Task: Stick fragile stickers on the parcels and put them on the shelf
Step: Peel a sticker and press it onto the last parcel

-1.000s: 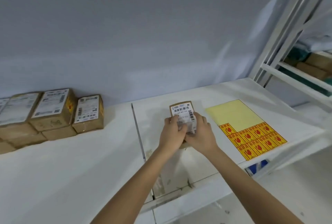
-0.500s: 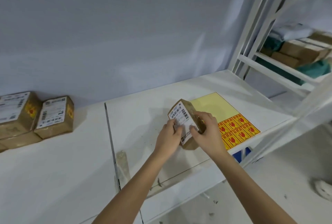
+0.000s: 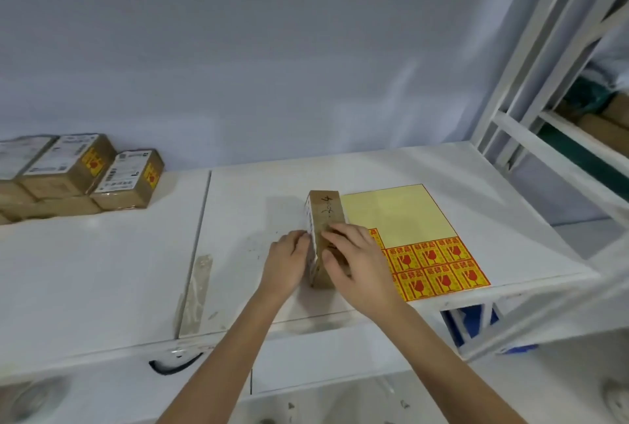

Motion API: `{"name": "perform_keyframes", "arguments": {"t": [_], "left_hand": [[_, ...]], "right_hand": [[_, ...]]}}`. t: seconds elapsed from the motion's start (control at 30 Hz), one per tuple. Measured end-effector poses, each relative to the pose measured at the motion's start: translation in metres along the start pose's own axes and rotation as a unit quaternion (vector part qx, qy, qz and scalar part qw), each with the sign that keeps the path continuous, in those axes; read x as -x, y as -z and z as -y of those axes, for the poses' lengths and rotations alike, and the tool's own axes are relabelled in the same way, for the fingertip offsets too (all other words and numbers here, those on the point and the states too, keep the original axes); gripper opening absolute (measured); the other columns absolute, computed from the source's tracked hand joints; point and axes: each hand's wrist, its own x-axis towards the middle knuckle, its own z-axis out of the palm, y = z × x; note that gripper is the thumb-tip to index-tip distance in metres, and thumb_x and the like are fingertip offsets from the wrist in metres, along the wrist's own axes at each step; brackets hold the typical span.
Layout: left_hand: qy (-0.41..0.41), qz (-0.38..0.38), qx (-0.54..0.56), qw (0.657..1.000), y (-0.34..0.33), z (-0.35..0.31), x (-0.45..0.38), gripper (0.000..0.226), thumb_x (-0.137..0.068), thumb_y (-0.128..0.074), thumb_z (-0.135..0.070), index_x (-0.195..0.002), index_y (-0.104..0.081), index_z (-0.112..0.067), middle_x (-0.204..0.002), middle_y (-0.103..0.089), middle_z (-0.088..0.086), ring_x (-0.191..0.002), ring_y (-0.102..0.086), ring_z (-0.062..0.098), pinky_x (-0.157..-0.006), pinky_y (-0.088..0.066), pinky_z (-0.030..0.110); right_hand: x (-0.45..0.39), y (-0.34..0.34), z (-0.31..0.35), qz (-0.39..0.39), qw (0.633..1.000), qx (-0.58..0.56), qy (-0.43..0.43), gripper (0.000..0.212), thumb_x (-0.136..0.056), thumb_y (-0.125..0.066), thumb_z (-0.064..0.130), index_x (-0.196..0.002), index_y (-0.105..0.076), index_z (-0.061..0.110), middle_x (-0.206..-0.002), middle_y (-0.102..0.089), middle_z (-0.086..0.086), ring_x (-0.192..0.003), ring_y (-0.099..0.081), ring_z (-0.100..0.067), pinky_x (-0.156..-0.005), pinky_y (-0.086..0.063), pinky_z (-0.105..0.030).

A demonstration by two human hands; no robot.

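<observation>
A small brown parcel [image 3: 327,212] stands on its edge on the white shelf board [image 3: 258,199], its white shipping label facing left. My left hand [image 3: 287,262] holds the labelled side. My right hand [image 3: 354,260] lies over the parcel's brown top side, fingers on a yellow and red sticker that is mostly hidden under them. Right of the parcel lies the yellow sticker sheet [image 3: 401,216] with several fragile stickers [image 3: 439,267] left on its near part.
Stacked brown parcels [image 3: 85,175] with labels and fragile stickers sit at the far left against the wall. A strip of tape [image 3: 197,291] crosses the board seam. A white rack frame [image 3: 531,90] with more packages rises at the right.
The parcel has been turned from label-up to standing on its edge on the board, beside the sticker sheet. My right hand moved onto its brown side. The camera view shifted.
</observation>
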Motion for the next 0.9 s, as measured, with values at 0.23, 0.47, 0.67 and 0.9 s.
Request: {"name": "perform_keyframes", "arguments": {"t": [0.23, 0.47, 0.67, 0.9], "left_hand": [[0.049, -0.032, 0.046, 0.997, 0.004, -0.011, 0.013, 0.029, -0.101, -0.034, -0.023, -0.109, -0.060, -0.014, -0.113, -0.060, 0.001, -0.109, -0.053, 0.018, -0.088, -0.038, 0.019], [-0.147, -0.049, -0.213, 0.965, 0.001, -0.016, 0.023, 0.066, -0.089, -0.021, -0.056, -0.147, -0.028, -0.025, -0.153, -0.028, -0.010, -0.144, -0.014, 0.008, -0.115, -0.012, 0.026], [-0.160, -0.034, -0.267, 0.950, -0.007, -0.013, 0.024, 0.077, -0.081, -0.007, -0.055, -0.149, -0.024, -0.022, -0.156, -0.017, -0.010, -0.144, -0.006, 0.004, -0.117, -0.006, 0.028], [-0.187, -0.082, -0.262, 0.943, -0.006, -0.025, 0.029, 0.077, -0.083, -0.021, -0.055, -0.149, -0.024, -0.015, -0.156, -0.020, -0.002, -0.145, -0.008, 0.011, -0.117, -0.005, 0.029]], "right_hand": [[0.001, 0.004, -0.009, 0.099, 0.991, 0.048, 0.071, 0.054, -0.092, -0.031, 0.040, -0.133, -0.053, 0.013, -0.141, -0.048, -0.003, -0.134, -0.039, -0.019, -0.102, -0.040, -0.038], [0.009, 0.010, -0.017, 0.071, 0.996, 0.000, 0.057, 0.052, -0.093, -0.033, 0.034, -0.135, -0.048, 0.007, -0.146, -0.041, -0.007, -0.137, -0.035, -0.018, -0.108, -0.028, -0.029], [0.012, 0.010, -0.017, 0.105, 0.993, 0.025, 0.044, 0.059, -0.093, -0.025, 0.037, -0.140, -0.042, 0.007, -0.149, -0.037, -0.007, -0.139, -0.032, -0.021, -0.109, -0.032, -0.037], [0.015, 0.020, -0.027, 0.078, 0.995, 0.049, -0.021, 0.052, -0.092, -0.030, 0.033, -0.132, -0.051, 0.008, -0.144, -0.044, -0.012, -0.129, -0.045, -0.027, -0.101, -0.041, -0.038]]}}
